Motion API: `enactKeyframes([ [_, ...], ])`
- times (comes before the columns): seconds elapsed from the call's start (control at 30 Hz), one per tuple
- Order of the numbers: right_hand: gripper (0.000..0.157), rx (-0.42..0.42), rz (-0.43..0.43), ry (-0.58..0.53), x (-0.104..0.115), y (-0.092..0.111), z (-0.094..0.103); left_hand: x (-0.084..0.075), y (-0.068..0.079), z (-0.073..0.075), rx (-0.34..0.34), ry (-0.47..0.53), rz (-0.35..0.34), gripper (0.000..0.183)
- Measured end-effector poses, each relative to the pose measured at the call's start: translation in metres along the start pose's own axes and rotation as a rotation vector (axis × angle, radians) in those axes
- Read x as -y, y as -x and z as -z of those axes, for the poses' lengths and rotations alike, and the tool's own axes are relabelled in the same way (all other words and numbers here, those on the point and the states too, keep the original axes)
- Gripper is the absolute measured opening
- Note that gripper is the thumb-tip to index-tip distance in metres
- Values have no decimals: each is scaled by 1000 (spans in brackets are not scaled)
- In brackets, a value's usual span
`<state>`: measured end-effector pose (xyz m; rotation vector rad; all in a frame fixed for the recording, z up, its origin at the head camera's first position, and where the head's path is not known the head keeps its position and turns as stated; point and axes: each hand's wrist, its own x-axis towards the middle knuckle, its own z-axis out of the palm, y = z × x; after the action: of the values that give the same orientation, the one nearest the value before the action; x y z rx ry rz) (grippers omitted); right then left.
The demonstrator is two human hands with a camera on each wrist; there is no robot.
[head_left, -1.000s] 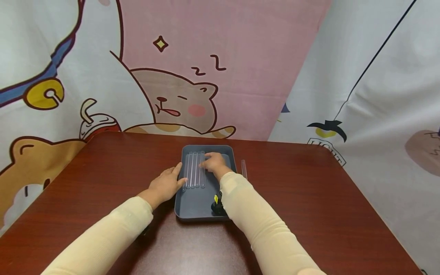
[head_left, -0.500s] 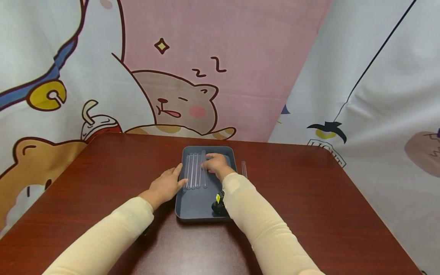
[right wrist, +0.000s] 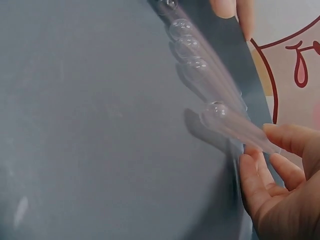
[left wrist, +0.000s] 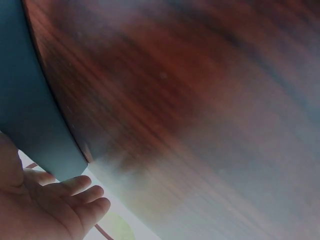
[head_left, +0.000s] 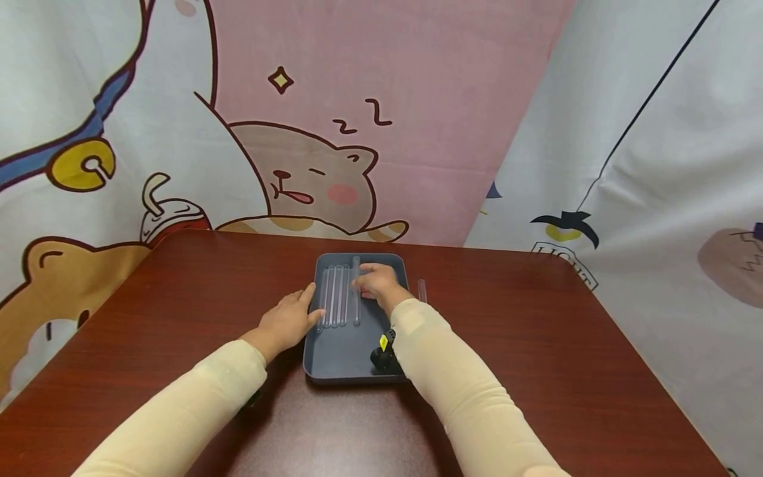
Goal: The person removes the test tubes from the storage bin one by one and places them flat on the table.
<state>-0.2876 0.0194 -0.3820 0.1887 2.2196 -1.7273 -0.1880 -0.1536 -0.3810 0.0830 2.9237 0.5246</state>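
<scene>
In the head view, a grey tray (head_left: pixel 352 361) holds a row of clear test tubes (head_left: pixel 335 298) lying side by side. My right hand (head_left: pixel 377 281) reaches in over the far right part and pinches one test tube (head_left: pixel 356 308) by its far end. In the right wrist view, thumb and fingertips close on that tube (right wrist: pixel 235 126), whose rounded end points toward the camera and casts a shadow on the tray floor. My left hand (head_left: pixel 287 319) rests at the tray's left rim, thumb reaching over it; the left wrist view shows its extended fingers (left wrist: pixel 90 207) beside the tray wall (left wrist: pixel 30 100).
One more clear tube (head_left: pixel 422 290) lies on the brown table (head_left: pixel 536 344) just right of the tray, partly hidden by my right arm. A black wrist device (head_left: pixel 384 358) with a yellow tag hangs under the right sleeve. A printed cloth (head_left: pixel 441 132) stands behind the table.
My right hand has shifted slightly right with the pinched test tube, separating it from the row and raising its far end. The left hand has stayed in place.
</scene>
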Motion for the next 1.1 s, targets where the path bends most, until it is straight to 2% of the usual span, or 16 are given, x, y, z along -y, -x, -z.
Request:
enactKeyframes([
  [0.4, 49, 16, 21, -30, 11, 7, 8, 0, 1, 0, 20, 3, 10, 70],
  [0.73, 49, 13, 66, -46, 20, 17, 26, 0, -1, 0, 20, 2, -2, 70],
  [1.1, 49, -1, 67, -70, 28, 24, 39, 2, -1, -1, 13, 6, -23, 70],
])
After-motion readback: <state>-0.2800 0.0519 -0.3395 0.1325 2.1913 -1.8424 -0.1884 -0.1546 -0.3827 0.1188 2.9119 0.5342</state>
